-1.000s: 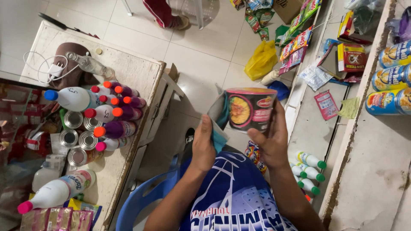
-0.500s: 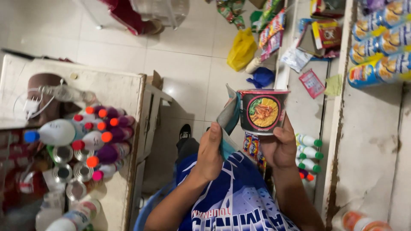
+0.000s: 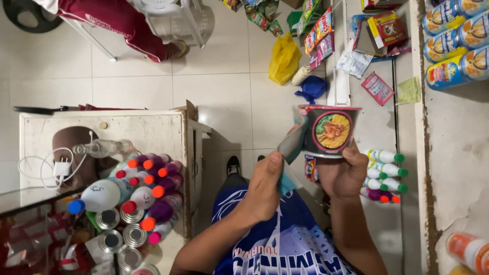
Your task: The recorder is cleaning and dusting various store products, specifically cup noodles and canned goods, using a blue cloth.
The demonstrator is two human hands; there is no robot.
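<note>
Noodle cup [image 3: 328,130], dark with round orange picture, clamped in right hand [image 3: 344,175] grip, left hand [image 3: 265,186] grip pinching teal cloth [image 3: 291,145].

Dark noodle cup [image 3: 328,131], upright, lid peeled.

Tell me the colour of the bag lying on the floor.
Yellow bag, clearest in the head view.

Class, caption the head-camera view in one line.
Right hand holds a noodle cup; left hand pinches a cloth against it.
</note>
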